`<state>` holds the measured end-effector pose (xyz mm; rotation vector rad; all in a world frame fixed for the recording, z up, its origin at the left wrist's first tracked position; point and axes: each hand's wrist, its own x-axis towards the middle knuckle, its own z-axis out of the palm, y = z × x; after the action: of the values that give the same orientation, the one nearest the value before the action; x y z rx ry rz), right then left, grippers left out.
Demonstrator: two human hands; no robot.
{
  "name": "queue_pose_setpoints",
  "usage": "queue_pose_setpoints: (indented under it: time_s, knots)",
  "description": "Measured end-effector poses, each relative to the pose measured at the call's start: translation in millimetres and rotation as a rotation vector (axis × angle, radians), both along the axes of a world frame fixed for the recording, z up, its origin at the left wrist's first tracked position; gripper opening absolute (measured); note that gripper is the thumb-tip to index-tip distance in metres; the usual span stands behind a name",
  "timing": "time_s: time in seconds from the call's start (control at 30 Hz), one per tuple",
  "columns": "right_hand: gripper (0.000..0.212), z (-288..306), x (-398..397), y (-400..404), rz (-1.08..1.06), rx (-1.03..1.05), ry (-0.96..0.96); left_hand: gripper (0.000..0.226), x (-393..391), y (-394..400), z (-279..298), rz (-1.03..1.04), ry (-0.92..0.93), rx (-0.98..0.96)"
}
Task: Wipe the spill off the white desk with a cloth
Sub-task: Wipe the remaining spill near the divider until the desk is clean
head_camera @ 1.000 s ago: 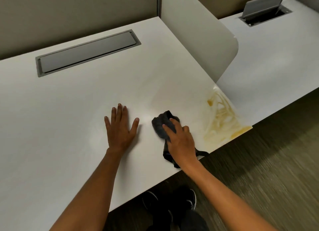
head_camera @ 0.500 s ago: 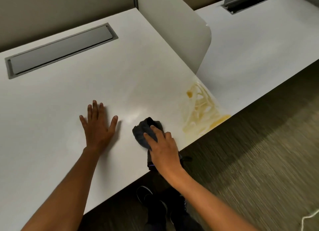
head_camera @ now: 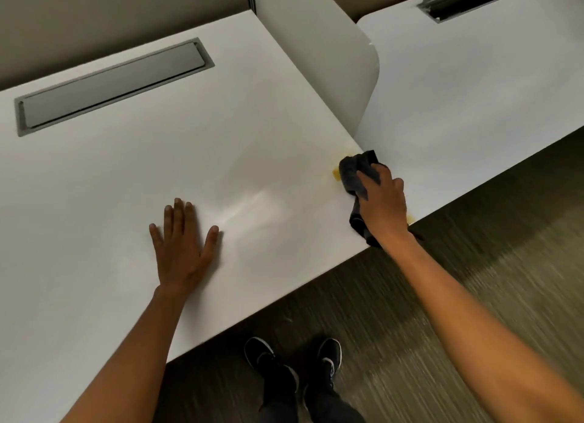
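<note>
Right now the spill [head_camera: 337, 175] shows only as a small yellow patch just left of the cloth [head_camera: 357, 173], plus a faint yellow trace at the desk edge just right of the wrist; whatever lies between them is hidden under the cloth and the right hand [head_camera: 384, 206]. All of this sits at the near right corner of the white desk [head_camera: 126, 176], close to the foot of the divider panel [head_camera: 331, 62].

Several things could go wrong from here, as I judge it. The cloth's tail hangs past the desk edge below the palm, so a stroke pulled toward the body could drag liquid over the edge and onto the carpet [head_camera: 474, 280]. A stroke pushed away from the hand could press the yellow liquid into the seam at the foot of the panel. The bunched cloth may also smear the liquid thin rather than lift it, if the same wet face keeps meeting the desk.

As for the grip, the right hand is pressed down on the dark cloth with fingers curled loosely over its bunched top, thumb side toward the yellow patch. It looks like a pressing hold more than a tight pinch; how the thumb closes I cannot tell. Well to the left of it, the left hand [head_camera: 183, 249] lies flat and spread on bare desk, holding nothing, likely as a brace.
</note>
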<state>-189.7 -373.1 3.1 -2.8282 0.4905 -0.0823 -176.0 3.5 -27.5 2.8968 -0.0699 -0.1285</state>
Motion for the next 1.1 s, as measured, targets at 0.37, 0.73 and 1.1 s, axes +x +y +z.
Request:
queue_pose_setpoints:
  time_s: [0.37,0.73,1.1]
  knots:
    - [0.065,-5,-33,104,0.374,0.098,0.081,0.084,3,0,-9,0.021,-0.001,0.041]
    - [0.053,1,-81,15,0.175,0.018,0.025,0.083,5,-1,-11,0.021,0.005,0.054]
    - [0.044,-11,-14,-47,0.184,-0.055,-0.014,0.082,5,2,-18,0.018,-0.020,0.051]
